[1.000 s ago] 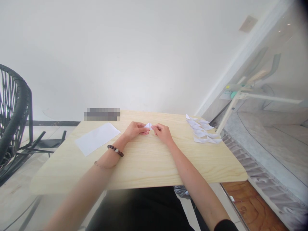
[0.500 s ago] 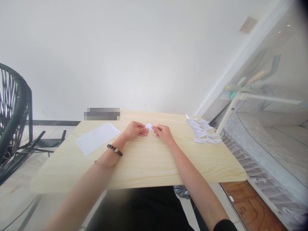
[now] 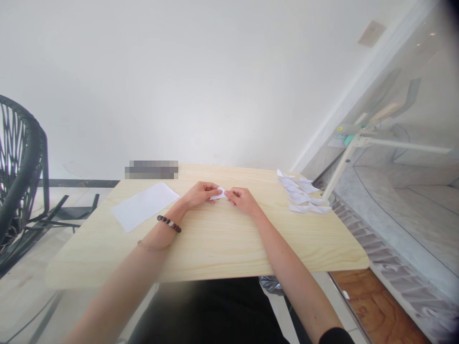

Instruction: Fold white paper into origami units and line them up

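A small folded white paper (image 3: 217,195) is pinched between my two hands, above the middle of the table. My left hand (image 3: 201,194) grips its left part, thumb on top and fingers below. At its right edge, my right hand (image 3: 241,199) pinches it with thumb and forefinger; the other fingers are curled in. Part of the folded paper is hidden by the fingers. Flat white paper sheets (image 3: 145,207) lie to the left of my left hand. Several folded white paper pieces (image 3: 301,197) with pointed ends sit in rows on the right side.
The light wooden table (image 3: 222,253) stands against a white wall. A pixelated dark patch (image 3: 151,170) covers something at its back left corner. A dark woven chair (image 3: 27,157) is at the left. To the right are a white metal frame (image 3: 344,167) and a grey sofa (image 3: 412,205).
The folded paper has changed from an upright pointed shape to a lower, tilted one. My left thumb has moved onto its face. The sheets and the other folded pieces stay put.
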Available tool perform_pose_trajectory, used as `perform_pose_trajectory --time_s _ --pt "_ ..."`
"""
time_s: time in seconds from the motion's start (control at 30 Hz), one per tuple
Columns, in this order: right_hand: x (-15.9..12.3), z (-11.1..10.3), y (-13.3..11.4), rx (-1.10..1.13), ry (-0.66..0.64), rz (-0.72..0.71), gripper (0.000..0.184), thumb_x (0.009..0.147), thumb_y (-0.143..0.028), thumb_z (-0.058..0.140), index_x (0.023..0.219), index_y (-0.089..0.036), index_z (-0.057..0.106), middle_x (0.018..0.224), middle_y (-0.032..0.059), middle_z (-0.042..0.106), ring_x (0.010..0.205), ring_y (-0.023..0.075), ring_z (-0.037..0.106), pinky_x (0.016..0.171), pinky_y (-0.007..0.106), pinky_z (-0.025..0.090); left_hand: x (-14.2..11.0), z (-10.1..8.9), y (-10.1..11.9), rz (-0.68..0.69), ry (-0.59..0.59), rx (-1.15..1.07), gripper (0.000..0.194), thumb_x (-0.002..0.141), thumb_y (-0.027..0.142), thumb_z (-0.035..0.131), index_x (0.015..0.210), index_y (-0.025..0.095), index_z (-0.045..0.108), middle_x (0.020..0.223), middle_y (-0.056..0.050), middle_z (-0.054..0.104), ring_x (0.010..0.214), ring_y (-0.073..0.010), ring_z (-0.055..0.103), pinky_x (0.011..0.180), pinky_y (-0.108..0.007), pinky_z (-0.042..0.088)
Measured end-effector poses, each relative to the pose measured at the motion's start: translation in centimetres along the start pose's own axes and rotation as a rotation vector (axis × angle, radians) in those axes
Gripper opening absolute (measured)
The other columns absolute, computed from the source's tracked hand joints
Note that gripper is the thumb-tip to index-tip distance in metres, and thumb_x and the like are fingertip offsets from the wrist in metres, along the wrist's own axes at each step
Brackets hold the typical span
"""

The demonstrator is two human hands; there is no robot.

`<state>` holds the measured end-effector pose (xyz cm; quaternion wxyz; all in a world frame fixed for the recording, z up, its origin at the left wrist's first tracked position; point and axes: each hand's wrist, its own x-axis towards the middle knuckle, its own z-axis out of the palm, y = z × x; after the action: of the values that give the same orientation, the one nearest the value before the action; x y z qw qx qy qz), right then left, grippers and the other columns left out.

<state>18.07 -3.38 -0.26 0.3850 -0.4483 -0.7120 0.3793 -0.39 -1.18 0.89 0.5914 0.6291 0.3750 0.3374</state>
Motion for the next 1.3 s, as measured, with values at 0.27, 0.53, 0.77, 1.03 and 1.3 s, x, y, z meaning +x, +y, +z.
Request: perform_pose_trajectory --time_s 0.27,0.53,0.77,1.03,1.3 --pt "0.19 0.04 0.24 0.079 -0.004 0.001 0.026 0.074 -0.040 0.048 0.062 -0.017 0.051 0.049 -0.0048 0.046 0.044 0.0072 0.040 0.046 0.020 0.033 0.19 -0.16 -0.37 0.055 0.079 0.092 0.032 0.063 0.045 0.062 0.065 0.014 0.065 0.055 0.000 0.060 0.050 -0.0104 0.050 0.049 -0.021 0.038" --pt "0.20 -0.14 0.37 0.124 -0.012 0.007 0.023 0.073 -0.033 0.048 0.057 -0.017 0.050 0.045 -0.0056 0.043 0.042 0.0063 0.036 0.044 0.019 0.029 0.31 -0.19 -0.47 -0.016 -0.029 0.005 0.034 0.067 0.044 0.058 0.072 0.012 0.067 0.071 -0.005 0.066 0.069 -0.0169 0.059 0.064 -0.027 0.046" --pt "0.25 -0.30 0.39 0.090 -0.007 0.027 0.025 0.075 -0.030 0.045 0.056 -0.016 0.051 0.044 -0.0054 0.043 0.041 0.0059 0.036 0.044 0.019 0.029 0.50 -0.09 -1.04 0.052 0.009 0.076 0.032 0.070 0.041 0.056 0.076 0.011 0.066 0.073 -0.004 0.064 0.067 -0.0141 0.056 0.062 -0.025 0.044" --pt "0.11 -0.05 0.28 -0.012 -0.051 -0.017 0.024 0.075 -0.031 0.046 0.059 -0.015 0.053 0.047 -0.0046 0.045 0.044 0.0064 0.040 0.045 0.018 0.030 0.02 0.20 -0.37 0.077 -0.021 0.177 0.032 0.069 0.041 0.056 0.076 0.011 0.063 0.060 -0.001 0.059 0.052 -0.0094 0.049 0.049 -0.020 0.036" --pt "0.21 0.29 0.44 -0.121 0.025 -0.037 0.023 0.074 -0.030 0.045 0.058 -0.016 0.053 0.047 -0.0045 0.045 0.045 0.0069 0.039 0.046 0.019 0.030 0.03 0.53 -0.27 0.090 0.029 0.211 0.031 0.070 0.041 0.056 0.075 0.010 0.061 0.058 0.000 0.058 0.050 -0.0081 0.047 0.046 -0.018 0.033"
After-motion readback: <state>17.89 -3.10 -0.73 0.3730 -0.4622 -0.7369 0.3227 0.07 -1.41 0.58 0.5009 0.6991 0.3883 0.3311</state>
